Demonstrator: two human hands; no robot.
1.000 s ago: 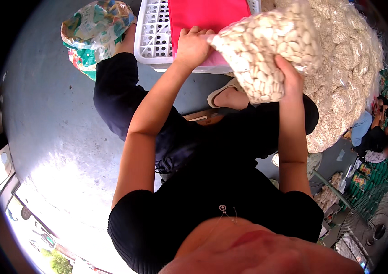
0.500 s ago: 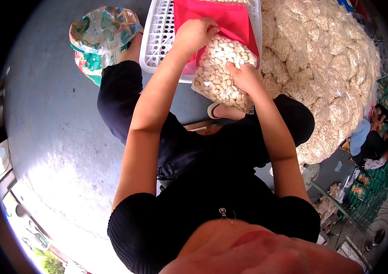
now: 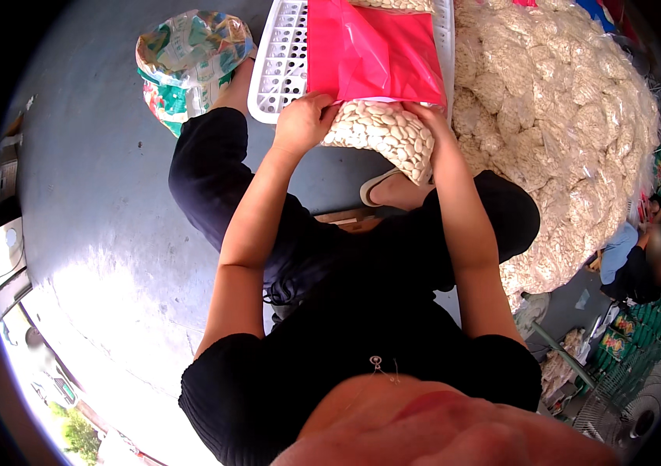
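Observation:
My left hand (image 3: 303, 120) and my right hand (image 3: 429, 124) both grip a clear packet of pale beans (image 3: 383, 136), one at each end. The packet's far end sits under the mouth of a red plastic bag (image 3: 373, 50). That red bag lies in a white perforated crate (image 3: 280, 58) on the floor in front of my knees. I am squatting, with a sandalled foot (image 3: 381, 186) showing under the packet.
A big heap of the same clear bean packets (image 3: 563, 116) fills the right side. A crumpled green and white printed sack (image 3: 186, 58) lies left of the crate on the grey floor (image 3: 97, 217). Another person (image 3: 641, 260) sits at the far right near green crates.
The bean packet came down from a raised spot on the right to the crate's near edge, and its far end now lies under the red bag's mouth.

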